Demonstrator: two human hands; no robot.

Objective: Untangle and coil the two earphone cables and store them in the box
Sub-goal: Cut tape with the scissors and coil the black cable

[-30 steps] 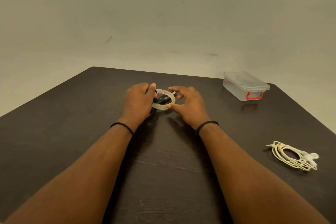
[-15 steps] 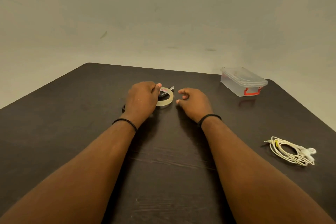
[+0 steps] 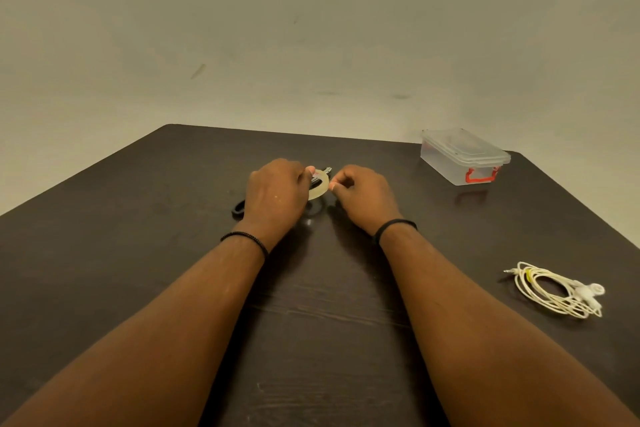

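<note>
The place cannot be named with certainty; it looks like a plain, sparsely furnished room rather than a kitchen, shop or workshop. A dark wooden desk (image 3: 145, 253) with a scuffed, grained top stands against a bare off-white wall (image 3: 311, 28) marked by a few small smudges. A clear plastic box (image 3: 462, 158) with a red clasp sits near the desk's far right corner, and a coiled white earphone cable (image 3: 554, 291) lies near its right edge.

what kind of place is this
Probably a plain indoor room with a work table: a dark wooden tabletop against a bare pale wall, holding only a clear lidded plastic box and coiled white earphones.
</note>
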